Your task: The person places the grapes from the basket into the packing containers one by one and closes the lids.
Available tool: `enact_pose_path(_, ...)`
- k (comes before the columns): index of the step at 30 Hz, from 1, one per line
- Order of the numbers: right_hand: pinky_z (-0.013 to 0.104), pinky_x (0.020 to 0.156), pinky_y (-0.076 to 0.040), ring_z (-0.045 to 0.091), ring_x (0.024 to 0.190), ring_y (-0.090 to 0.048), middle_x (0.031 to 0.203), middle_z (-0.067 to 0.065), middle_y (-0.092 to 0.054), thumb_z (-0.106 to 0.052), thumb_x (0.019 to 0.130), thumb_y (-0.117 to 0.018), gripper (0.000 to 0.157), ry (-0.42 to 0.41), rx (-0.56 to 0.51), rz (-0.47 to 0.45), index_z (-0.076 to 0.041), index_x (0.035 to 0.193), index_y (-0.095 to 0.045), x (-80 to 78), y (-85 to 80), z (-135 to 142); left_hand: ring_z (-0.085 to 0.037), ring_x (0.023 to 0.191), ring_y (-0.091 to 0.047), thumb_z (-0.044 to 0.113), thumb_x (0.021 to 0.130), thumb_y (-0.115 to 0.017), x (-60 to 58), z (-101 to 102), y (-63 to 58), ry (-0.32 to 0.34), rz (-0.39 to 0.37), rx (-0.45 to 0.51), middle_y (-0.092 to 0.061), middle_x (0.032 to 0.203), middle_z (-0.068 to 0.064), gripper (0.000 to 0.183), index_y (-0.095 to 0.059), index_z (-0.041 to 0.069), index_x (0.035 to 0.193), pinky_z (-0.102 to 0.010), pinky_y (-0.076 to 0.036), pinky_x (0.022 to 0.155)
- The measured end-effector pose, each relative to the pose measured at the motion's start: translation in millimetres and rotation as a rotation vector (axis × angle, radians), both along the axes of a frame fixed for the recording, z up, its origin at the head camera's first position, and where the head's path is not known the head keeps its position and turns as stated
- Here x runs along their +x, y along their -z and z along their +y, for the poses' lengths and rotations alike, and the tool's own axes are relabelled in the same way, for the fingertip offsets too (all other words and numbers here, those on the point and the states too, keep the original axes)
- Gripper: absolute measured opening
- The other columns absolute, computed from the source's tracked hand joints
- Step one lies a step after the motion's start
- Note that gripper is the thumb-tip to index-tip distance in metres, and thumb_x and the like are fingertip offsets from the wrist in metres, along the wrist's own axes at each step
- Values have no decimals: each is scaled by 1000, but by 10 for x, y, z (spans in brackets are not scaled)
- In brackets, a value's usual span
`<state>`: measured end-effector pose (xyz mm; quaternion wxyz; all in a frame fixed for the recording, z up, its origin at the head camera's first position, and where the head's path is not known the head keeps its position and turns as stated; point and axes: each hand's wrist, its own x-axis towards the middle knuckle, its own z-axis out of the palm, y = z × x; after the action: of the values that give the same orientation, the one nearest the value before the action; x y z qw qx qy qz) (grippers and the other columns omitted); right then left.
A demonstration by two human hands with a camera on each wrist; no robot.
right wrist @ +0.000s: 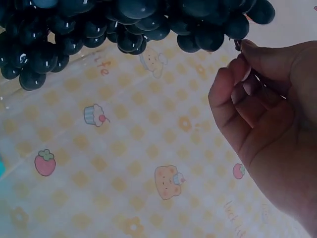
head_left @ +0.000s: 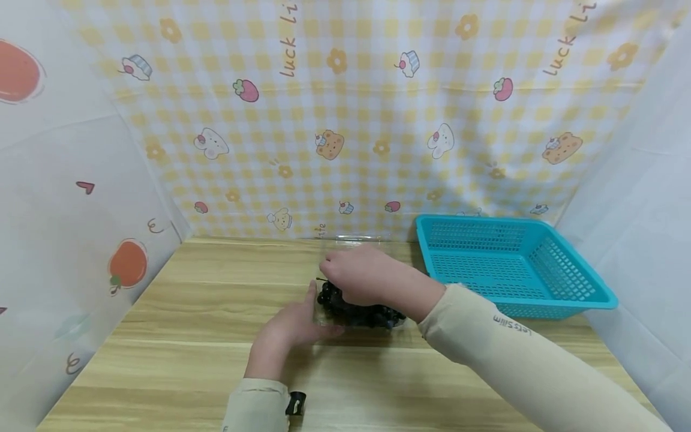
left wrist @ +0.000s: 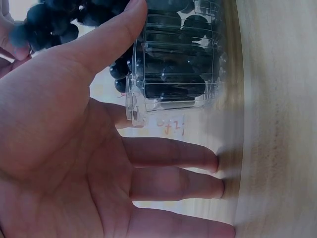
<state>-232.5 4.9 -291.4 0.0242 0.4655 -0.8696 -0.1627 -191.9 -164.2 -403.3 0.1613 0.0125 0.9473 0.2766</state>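
Note:
Dark grapes (head_left: 330, 303) lie in a clear plastic clamshell box (left wrist: 133, 106) at the middle of the table. In the right wrist view, my right hand (right wrist: 267, 99) pinches the thin stem at the end of a grape bunch (right wrist: 131, 25), whose round berries hang close over the box. My left hand (head_left: 291, 324) rests at the near left corner of the box. Its thumb (left wrist: 111, 37) lies along the rim beside the grapes, and the other fingers stretch out straight by the box's end. In the head view my right hand covers part of the grapes.
A blue plastic basket (head_left: 480, 270) with mesh walls stands at the right on the wooden table (head_left: 216, 312). Behind the table hangs a yellow checked cloth (head_left: 367, 174), with white sheets (head_left: 48, 240) at both sides. The box's clear lid (head_left: 351, 239) stands open toward the cloth.

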Motion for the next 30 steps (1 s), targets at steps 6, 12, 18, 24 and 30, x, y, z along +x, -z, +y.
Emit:
enact_pose_path(6, 26, 49, -46, 10, 67, -57, 105, 0, -70, -13, 102, -68, 14, -7, -30, 24, -14, 114, -73, 10, 51, 2, -30, 100, -71, 65, 86, -80, 0, 12, -5, 6, 7, 7, -75, 118, -26, 128, -5, 7, 172, -54, -59, 96)
enact_pose_path(12, 29, 60, -60, 13, 80, -69, 115, 1, -73, -17, 103, -68, 25, -17, -34, 12, -15, 128, -70, 143, 124, 29, -30, 104, -71, 64, 85, -82, 7, 11, -4, 6, 24, 11, -72, 130, -29, 129, -7, 8, 172, -53, -59, 97)
enact_pose_path(18, 26, 51, -51, 11, 65, -58, 108, -1, -67, -37, 111, -59, 36, -53, -148, 11, -18, 142, -58, 323, 217, 135, -34, 112, -70, 57, 85, -85, 8, 18, 12, 15, 42, 32, -72, 132, -25, 121, -15, 7, 171, -55, -56, 102)
enact_pose_path(24, 23, 45, -44, 9, 63, -58, 110, 1, -62, -47, 104, -68, 50, 5, -199, 81, -21, 145, -55, 478, 349, 300, -35, 108, -72, 61, 83, -85, -11, 25, 10, 2, 38, 3, -72, 129, -29, 128, -10, 6, 172, -56, -59, 98)
enact_pose_path(30, 26, 46, -48, 15, 81, -65, 111, 3, -63, -38, 97, -79, 43, 46, -183, 85, -21, 132, -59, 491, 512, 402, -35, 109, -73, 60, 82, -86, -4, 19, 10, -1, 52, -20, -72, 130, -31, 130, -10, 5, 171, -55, -59, 98)
